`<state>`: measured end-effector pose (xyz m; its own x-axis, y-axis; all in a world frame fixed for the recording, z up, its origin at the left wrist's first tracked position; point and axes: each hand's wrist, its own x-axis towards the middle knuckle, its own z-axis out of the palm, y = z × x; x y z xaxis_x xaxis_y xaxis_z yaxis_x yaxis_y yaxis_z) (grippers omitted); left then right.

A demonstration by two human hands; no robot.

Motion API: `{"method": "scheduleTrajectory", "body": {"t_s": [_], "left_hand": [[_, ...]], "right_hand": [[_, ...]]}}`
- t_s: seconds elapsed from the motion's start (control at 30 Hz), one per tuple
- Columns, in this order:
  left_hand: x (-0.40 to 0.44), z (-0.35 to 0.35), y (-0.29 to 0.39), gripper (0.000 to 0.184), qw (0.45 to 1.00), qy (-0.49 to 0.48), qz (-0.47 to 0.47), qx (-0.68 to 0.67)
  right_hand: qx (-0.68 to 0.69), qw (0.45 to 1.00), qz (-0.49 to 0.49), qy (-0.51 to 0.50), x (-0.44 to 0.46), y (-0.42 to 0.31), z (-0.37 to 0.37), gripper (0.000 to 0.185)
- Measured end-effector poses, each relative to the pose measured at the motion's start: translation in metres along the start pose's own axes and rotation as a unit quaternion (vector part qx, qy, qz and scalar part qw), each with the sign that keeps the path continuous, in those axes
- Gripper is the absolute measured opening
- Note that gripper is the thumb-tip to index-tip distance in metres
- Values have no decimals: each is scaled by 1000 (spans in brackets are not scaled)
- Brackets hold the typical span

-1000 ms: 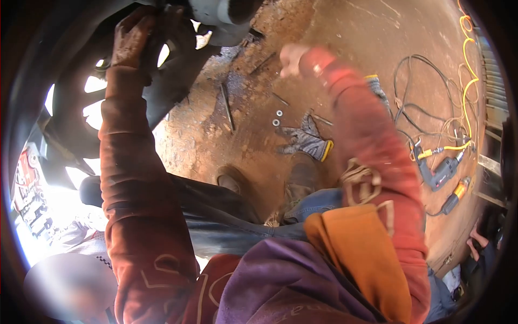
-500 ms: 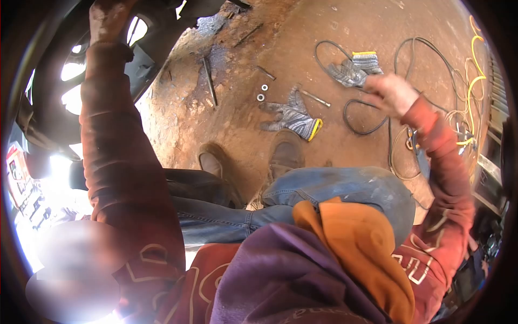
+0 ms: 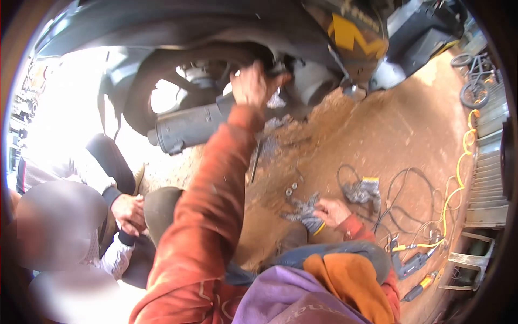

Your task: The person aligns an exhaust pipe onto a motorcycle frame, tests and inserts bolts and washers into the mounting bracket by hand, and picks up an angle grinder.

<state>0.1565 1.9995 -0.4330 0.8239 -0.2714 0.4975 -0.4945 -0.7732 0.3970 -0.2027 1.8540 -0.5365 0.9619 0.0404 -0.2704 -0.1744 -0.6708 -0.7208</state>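
Grey muffler (image 3: 189,128) beside wheel (image 3: 137,97), its fixing hidden | left hand (image 3: 252,86) near muffler's inner end, grip unclear | right hand (image 3: 333,212) by glove (image 3: 305,207), grip unclear | washers (image 3: 289,192) loose on ground (image 3: 388,135)

Muffler (image 3: 189,127): one. Wheel (image 3: 200,83) just behind it: one. Motorbike (image 3: 243,26) above it: one. Wearer's bare hands: two, left hand (image 3: 249,87) near the muffler's right end, right hand (image 3: 332,211) lower and farther right of it. On the ground to its right: two gloves (image 3: 305,209), two washers (image 3: 294,186), one long rod (image 3: 254,163), one drill (image 3: 411,265), one yellow hose (image 3: 463,159). Far right of it: one bicycle (image 3: 477,74). Below left of it: another person's dark cuffs (image 3: 111,195), two. Black cable (image 3: 390,189) loops right of it: too tangled to count.
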Motion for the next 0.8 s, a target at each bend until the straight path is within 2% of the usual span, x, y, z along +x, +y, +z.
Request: {"method": "scheduleTrajectory", "body": {"t_s": [0.03, 0.07, 0.13, 0.2, 0.23, 0.27, 0.33, 0.37, 0.5, 0.57, 0.63, 0.8], "left_hand": [[-4, -13, 6, 62, 999, -46, -16, 24], [2, -18, 5, 59, 990, -137, -30, 24], [16, -44, -3, 71, 952, -304, -22, -22], [28, -41, -30, 89, 924, -327, 39, -193], [32, -53, -35, 108, 903, -384, 18, -191], [34, -55, -40, 108, 901, -384, 21, -200], [41, -55, -54, 111, 861, -445, 17, -246], [43, -48, -60, 111, 816, -465, 14, -343], [51, -34, -71, 111, 797, -483, 19, -361], [51, -28, -71, 110, 810, -475, 4, -344], [51, -28, -71, 111, 809, -475, 9, -346], [54, -18, -74, 113, 810, -475, 25, -341]], "right_hand": [[9, 1000, 20, -3, -2, 1, 0, 25], [20, 999, 44, -11, -4, 1, -2, 26], [-4, 998, 60, -18, -1, -11, -13, 26], [-52, 997, 55, -19, 3, -25, -21, 24], [-59, 996, 61, -16, 6, -30, -20, 24], [-41, 996, 82, -10, 9, -34, -19, 24], [-2, 992, 125, 8, 15, -38, -15, 25], [-5, 991, 133, 13, 17, -39, -10, 25], [-6, 991, 134, -15, 25, -42, 4, 27], [-8, 991, 129, -25, 28, -53, 8, 27], [-5, 985, 166, -55, 35, -75, 6, 28], [39, 980, 193, -42, 32, -70, 9, 30]]}}
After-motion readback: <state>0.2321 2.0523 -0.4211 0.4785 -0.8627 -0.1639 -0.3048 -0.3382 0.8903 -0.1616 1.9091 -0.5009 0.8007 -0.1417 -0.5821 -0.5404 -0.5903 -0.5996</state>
